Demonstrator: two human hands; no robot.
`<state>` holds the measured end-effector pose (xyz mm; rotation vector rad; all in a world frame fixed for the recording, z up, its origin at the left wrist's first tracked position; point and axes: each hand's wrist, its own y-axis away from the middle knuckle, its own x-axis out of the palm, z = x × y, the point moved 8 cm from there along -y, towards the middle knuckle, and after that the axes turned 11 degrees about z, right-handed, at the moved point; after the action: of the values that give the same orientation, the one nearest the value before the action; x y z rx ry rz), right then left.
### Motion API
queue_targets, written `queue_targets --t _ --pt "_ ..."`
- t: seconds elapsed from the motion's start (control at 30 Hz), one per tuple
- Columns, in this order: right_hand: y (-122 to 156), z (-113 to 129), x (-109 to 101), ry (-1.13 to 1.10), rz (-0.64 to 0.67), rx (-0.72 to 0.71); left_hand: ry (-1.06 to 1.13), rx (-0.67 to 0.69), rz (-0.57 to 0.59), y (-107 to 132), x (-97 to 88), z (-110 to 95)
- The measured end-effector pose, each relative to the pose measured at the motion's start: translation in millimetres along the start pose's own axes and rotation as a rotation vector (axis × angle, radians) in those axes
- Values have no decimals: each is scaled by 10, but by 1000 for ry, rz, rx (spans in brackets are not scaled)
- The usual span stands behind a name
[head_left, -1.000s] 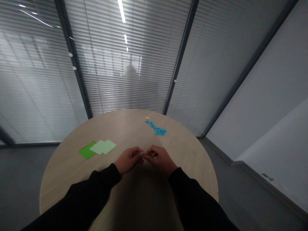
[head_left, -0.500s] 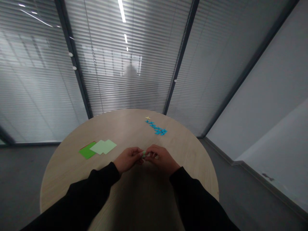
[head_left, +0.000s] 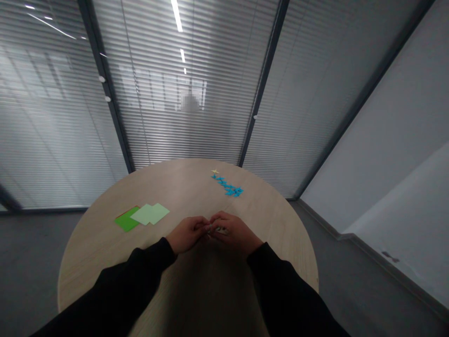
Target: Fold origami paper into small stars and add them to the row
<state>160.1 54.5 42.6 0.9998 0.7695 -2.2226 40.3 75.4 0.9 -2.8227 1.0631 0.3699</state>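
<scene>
My left hand (head_left: 188, 234) and my right hand (head_left: 235, 232) meet over the near middle of the round table, fingertips touching. Both are closed on a small piece of folded pale green paper (head_left: 210, 229). Fingers cover most of it, so its shape cannot be made out. Left of my hands lie pale green paper sheets (head_left: 150, 214), overlapping a bright green sheet (head_left: 126, 221) with a thin reddish edge behind it. Beyond my right hand, several small blue folded paper stars (head_left: 233, 191) lie in a slanting line, with a yellow one (head_left: 215, 172) at its far end.
The round wooden table (head_left: 280, 229) has its far edge close to a glass partition with blinds (head_left: 189, 135). A white wall (head_left: 393, 154) stands to the right, and grey floor (head_left: 31, 252) shows on both sides.
My fingers have drawn closer around the pale green paper, and less of it shows now. The right fingers have shifted slightly left. The sheets and folded stars lie as before.
</scene>
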Motion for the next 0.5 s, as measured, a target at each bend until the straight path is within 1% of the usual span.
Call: queue_targets --t 0.13,0.3,0.37,0.4,0.5 --pt "-7 53 9 35 40 12 -45 26 -19 15 6 -33" --pt "-7 147 8 122 87 33 -101 19 -55 21 -10 -26" --pt "5 125 -14 73 52 51 -37 14 -58 10 -21 9" --pt "14 89 -34 17 13 71 25 8 -61 5 -29 32" --pt "58 -100 -81 -233 -136 172 299 -22 -93 1 -48 110"
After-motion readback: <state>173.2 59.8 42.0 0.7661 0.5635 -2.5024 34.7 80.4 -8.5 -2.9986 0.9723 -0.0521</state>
